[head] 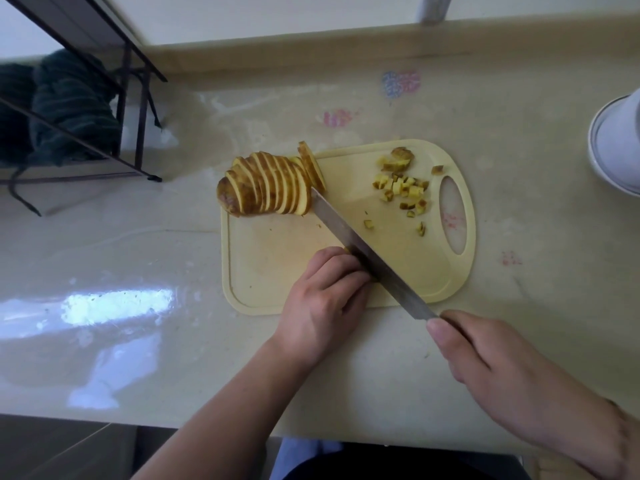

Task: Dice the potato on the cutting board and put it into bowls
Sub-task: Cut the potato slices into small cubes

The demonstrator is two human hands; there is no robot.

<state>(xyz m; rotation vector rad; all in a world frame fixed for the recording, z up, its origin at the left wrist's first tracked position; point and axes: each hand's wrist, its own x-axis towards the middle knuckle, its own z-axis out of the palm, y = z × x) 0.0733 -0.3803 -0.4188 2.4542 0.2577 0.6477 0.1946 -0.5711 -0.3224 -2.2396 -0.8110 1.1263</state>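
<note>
Both hands busy nearest: right hand [491, 362] wrapped round the knife [367, 254] handle, left hand [325, 289] curled over a piece mostly hidden beneath it on the cutting board [277, 265]. Farther, a few dice [403, 192] lying by the board's handle hole; most of the sliced potato [266, 188] uncut, overhanging the board's far-left edge. Bowl [616, 150] empty-looking, far right on the desk [138, 258]; nothing transferred, open room between.

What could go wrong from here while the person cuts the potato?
The left hand holds a piece right against the knife, so the blade may nick a finger. The potato slices hang over the cutting board edge and may fall onto the counter. Loose potato cubes by the handle hole could scatter.
</note>
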